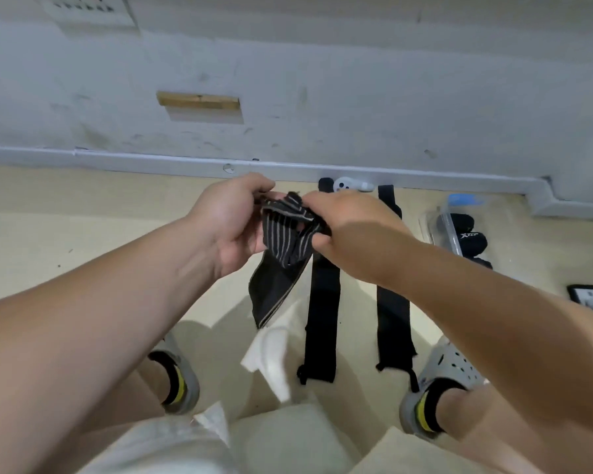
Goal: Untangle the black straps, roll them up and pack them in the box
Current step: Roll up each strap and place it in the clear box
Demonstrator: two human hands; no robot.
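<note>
Both hands hold a black strap with thin pale stripes (pixel 281 254) up in front of me. My left hand (pixel 233 220) pinches its top end, and my right hand (pixel 343 227) grips the bunched part beside it. The strap's loose tail hangs down between my arms. Two more black straps lie flat on the floor, one in the middle (pixel 322 313) and one to its right (pixel 392 309). A clear plastic box (pixel 459 227) at the right holds rolled black straps.
A white controller (pixel 348 184) lies by the baseboard beyond the straps. A white cloth (pixel 271 354) lies on the floor between my feet. A dark phone-like object (pixel 589 297) sits at the right edge. My grey clogs stand on either side of the straps.
</note>
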